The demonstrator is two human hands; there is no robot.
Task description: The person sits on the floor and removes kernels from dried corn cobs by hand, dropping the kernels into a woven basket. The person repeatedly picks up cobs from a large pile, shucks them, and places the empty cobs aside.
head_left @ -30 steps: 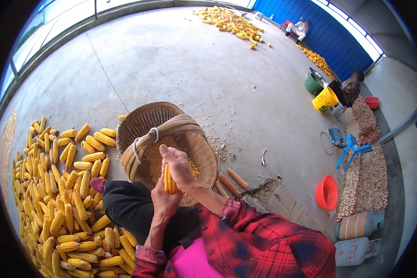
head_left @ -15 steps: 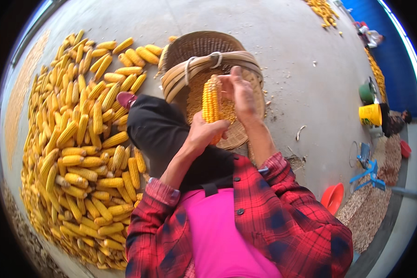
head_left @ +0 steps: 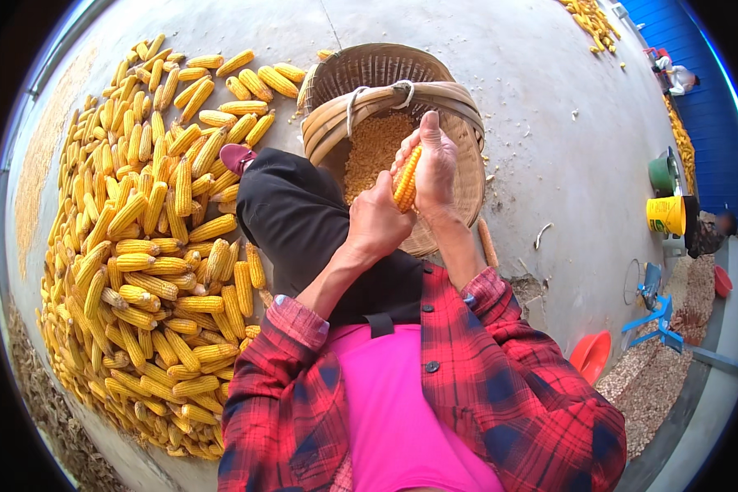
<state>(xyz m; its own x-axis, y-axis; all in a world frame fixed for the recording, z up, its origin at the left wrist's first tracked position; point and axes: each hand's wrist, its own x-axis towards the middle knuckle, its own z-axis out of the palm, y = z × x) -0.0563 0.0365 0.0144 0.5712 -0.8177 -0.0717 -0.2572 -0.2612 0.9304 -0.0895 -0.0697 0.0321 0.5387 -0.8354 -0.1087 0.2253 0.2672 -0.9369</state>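
Over the near part of the basket (head_left: 468,193), two hands hold one ear of corn (head_left: 407,179). The ear is yellow and leans, with its top to the right. The left hand (head_left: 377,221) is closed around the low end. The right hand (head_left: 437,168) grips the upper part, with its fingers bent around it and its thumb pointing up.

Inside the basket, loose kernels (head_left: 375,156) lie under the handle (head_left: 385,108), which has white ties on it. One thin reddish cob (head_left: 487,243) lies just beside the basket's near right edge.

Toward the left edge of the floor (head_left: 533,123) there is a big pile of corn (head_left: 160,287). A dark red shoe (head_left: 236,158) is next to it. Toward the floor's right edge are a green tub (head_left: 662,173), a yellow bucket (head_left: 666,216), a blue chair (head_left: 658,321) and a red bowl (head_left: 590,357). The bowl is closest to the person's red checked sleeve (head_left: 541,361).
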